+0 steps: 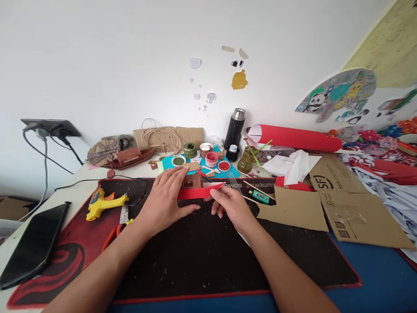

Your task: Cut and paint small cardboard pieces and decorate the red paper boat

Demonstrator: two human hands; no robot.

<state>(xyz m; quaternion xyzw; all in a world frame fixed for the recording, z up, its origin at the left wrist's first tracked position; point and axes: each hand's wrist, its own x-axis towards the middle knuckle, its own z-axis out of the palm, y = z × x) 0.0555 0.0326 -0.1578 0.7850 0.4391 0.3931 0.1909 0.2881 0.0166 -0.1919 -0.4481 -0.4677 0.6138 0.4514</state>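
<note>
Over the middle of the black mat (208, 256), both hands meet on a long red ribbed strip (198, 192), narrowing to a point at its right end and lying flat. The left hand (164, 198) presses on its left part, fingers spread, and the right hand (230, 204) pinches its right end. A small brown block (192, 180) stands just behind the strip. Farther back, on a teal sheet (169, 163), small open pots sit close together: one (178, 161) holds green stuff, two (211, 158) (224, 165) hold red grains. A glass jar (246, 160) beside them holds sticks, and a black flask (234, 129) stands behind.
</note>
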